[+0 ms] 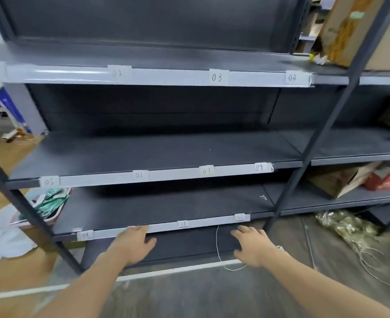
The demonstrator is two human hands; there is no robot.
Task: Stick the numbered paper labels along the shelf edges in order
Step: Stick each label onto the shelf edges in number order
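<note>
A dark grey shelf rack fills the view. Its top edge strip (166, 76) carries paper labels 02 (117, 73), 03 (217, 77) and 04 (292, 77). The middle edge holds 05 (49, 181), 06 (139, 175), 07 (206, 171) and 08 (259, 167). The low edge shows 09 (85, 235), 11 (183, 224) and 12 (240, 217). My left hand (133, 243) lies flat with its fingertips on the low edge between 09 and 11, covering that stretch. My right hand (252, 243) hovers open just below label 12. Neither hand holds a label.
A slanted upright post (322, 134) crosses at the right. Cardboard boxes (340, 180) sit on the neighbouring rack. A wire tangle (345, 228) lies on the floor at right. A thin white cord (218, 249) hangs below the low shelf. A pink bin (52, 203) stands at left.
</note>
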